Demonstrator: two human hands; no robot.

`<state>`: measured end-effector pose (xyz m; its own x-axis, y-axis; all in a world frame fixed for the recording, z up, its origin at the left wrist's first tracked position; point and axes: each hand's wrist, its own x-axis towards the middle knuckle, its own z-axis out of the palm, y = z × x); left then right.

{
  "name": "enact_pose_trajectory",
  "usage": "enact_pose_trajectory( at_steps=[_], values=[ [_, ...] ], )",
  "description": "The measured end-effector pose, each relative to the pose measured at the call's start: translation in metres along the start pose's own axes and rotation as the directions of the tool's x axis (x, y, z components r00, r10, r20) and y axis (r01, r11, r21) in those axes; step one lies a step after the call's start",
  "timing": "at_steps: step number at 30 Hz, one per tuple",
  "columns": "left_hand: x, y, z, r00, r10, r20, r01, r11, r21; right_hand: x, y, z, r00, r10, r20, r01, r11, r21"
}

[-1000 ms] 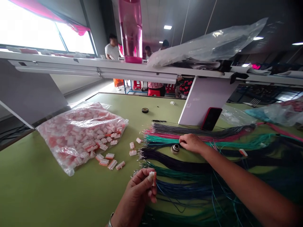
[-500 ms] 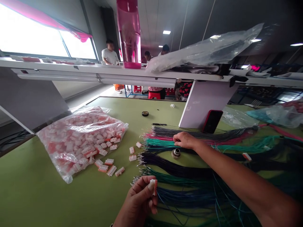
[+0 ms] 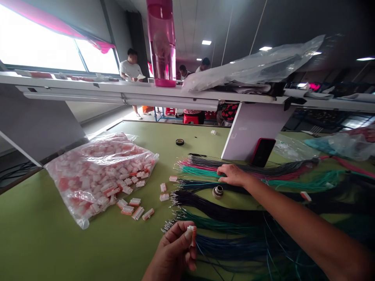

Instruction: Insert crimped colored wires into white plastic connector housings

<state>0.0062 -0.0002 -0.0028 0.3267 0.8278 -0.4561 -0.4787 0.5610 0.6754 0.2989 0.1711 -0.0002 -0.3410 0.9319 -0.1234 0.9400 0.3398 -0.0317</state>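
Note:
My left hand (image 3: 175, 251) pinches a small white and orange connector (image 3: 191, 234) near the bottom of the view, with a thin blue wire trailing from it. My right hand (image 3: 233, 175) reaches across the green table (image 3: 43, 242) and rests on the teal wire bundle (image 3: 199, 171), fingers curled onto the strands. Bundles of grey, pink, teal, dark purple and blue wires (image 3: 222, 210) lie side by side. A small metal ring (image 3: 217, 191) sits just in front of my right hand.
A clear bag of white and orange connectors (image 3: 96, 171) lies at the left, several loose ones (image 3: 137, 207) spilled beside it. A black tape roll (image 3: 179, 142), a red phone (image 3: 261, 151) leaning on a white support, an overhead shelf with a pink bottle (image 3: 162, 43). People stand behind.
My right hand slid a little away from me, from beside the metal ring onto the teal wires. My left hand keeps hold of the connector, slightly lower in view.

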Motion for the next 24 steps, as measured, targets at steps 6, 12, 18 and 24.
enact_pose_trajectory(
  at_steps=[6, 12, 18, 24],
  values=[
    [-0.001, -0.001, -0.001, 1.0, 0.003, -0.008, -0.003, 1.0, -0.008, 0.005, -0.007, 0.006, 0.996, 0.067, -0.056, -0.07, 0.997, -0.046],
    [-0.001, -0.002, -0.001, 1.0, -0.008, 0.006, 0.008, 1.0, -0.003, -0.006, -0.005, -0.001, 1.0, 0.001, -0.015, -0.002, 0.999, -0.038],
    [-0.001, -0.004, 0.0, 1.0, -0.004, 0.012, 0.004, 1.0, -0.008, -0.005, -0.011, 0.012, 0.995, 0.095, -0.042, -0.098, 0.993, -0.065],
    [-0.002, -0.003, 0.001, 1.0, -0.002, 0.002, 0.002, 1.0, -0.01, -0.008, -0.018, 0.01, 0.988, 0.124, -0.092, -0.127, 0.992, -0.024]
  ],
)
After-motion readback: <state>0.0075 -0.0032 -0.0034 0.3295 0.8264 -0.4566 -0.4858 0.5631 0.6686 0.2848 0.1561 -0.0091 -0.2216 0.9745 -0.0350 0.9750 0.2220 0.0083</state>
